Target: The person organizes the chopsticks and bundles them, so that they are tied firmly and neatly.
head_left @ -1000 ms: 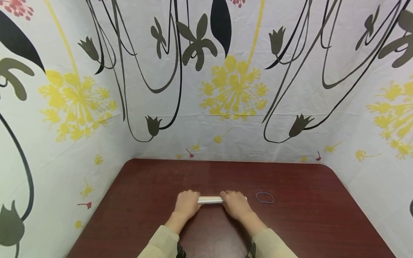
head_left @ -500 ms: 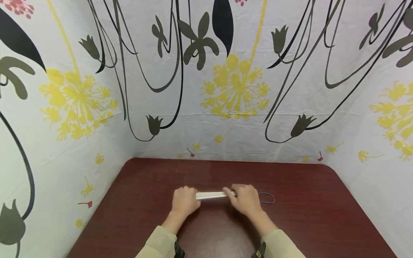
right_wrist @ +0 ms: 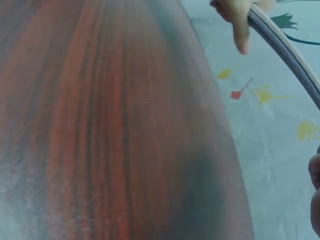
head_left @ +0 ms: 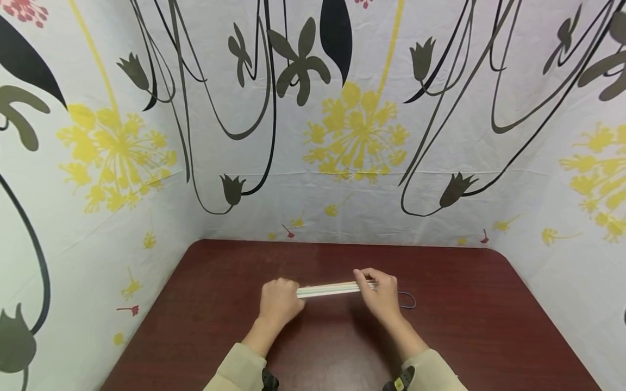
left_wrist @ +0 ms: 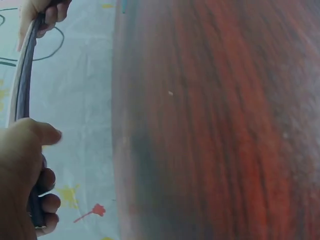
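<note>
Sticks [head_left: 327,290], slim, pale and bundled lengthwise, span the gap between the two hands over the middle of the table [head_left: 332,353], apparently raised just off it and slanting, the right end farther up in my head view. I see the fingers of the left hand [head_left: 281,300] curled snugly round the left end, with no gap I can make out; the right hand [head_left: 382,296] pinches the other end, thumb on the near side and fingers behind, though how hard either squeezes I cannot tell from here. I judge the bundle light and fairly stiff, and I put the bow it shows in the wrist views down to the lens. Smooth sides could let single sticks slide along one another, and thin ones might snap if bent, so I favour wrapping the whole bundle near each end, pressing evenly without twisting. I see no tie on the bare middle stretch; a thin loop band [head_left: 414,300] lies on the table just beside the right hand, partly hidden by it.
</note>
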The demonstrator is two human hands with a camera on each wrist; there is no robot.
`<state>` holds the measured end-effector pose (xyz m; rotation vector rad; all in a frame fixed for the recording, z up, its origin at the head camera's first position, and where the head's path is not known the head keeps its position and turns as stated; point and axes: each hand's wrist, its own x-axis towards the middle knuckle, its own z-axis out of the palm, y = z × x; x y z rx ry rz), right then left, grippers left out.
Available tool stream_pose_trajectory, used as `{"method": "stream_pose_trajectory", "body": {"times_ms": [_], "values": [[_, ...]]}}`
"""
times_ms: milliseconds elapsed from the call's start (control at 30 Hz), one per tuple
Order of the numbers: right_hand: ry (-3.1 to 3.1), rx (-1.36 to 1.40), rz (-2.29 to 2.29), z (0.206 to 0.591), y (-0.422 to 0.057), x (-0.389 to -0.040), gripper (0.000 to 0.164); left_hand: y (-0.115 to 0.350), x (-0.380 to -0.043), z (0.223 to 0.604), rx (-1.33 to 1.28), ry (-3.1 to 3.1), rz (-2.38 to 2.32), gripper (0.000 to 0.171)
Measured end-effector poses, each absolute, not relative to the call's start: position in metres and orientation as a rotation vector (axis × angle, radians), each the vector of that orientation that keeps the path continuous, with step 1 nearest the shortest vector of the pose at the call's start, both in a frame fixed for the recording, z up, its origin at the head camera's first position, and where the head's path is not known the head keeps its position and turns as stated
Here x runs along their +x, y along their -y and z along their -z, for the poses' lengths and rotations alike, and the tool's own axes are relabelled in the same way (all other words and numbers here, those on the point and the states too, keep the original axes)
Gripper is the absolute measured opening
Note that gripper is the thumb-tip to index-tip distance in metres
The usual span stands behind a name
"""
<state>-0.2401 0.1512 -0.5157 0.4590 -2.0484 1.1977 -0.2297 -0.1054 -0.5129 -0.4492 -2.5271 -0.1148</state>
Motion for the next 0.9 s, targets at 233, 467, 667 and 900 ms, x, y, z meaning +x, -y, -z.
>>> {"method": "stream_pose_trajectory", "body": {"times_ms": [233,467,667,900], "values": [[2.068,0.358,-1.424,0.496,-0.150,-0.232,0.017,0.105,-0.228,0.504,-0.488,2.381,0.097,0.052],[2.038,0.377,-1.656,0.450,-0.137,-0.205,0.031,0.103,-0.227,0.499,-0.498,2.267,0.109,0.049],[2.018,0.533,-1.697,0.453,-0.138,-0.204,0.037,0.099,-0.225,0.494,-0.438,2.251,0.092,0.044],[1.883,0.643,-1.677,0.480,-0.143,-0.219,0.036,0.095,-0.221,0.487,-0.403,2.175,0.042,0.038]]}}
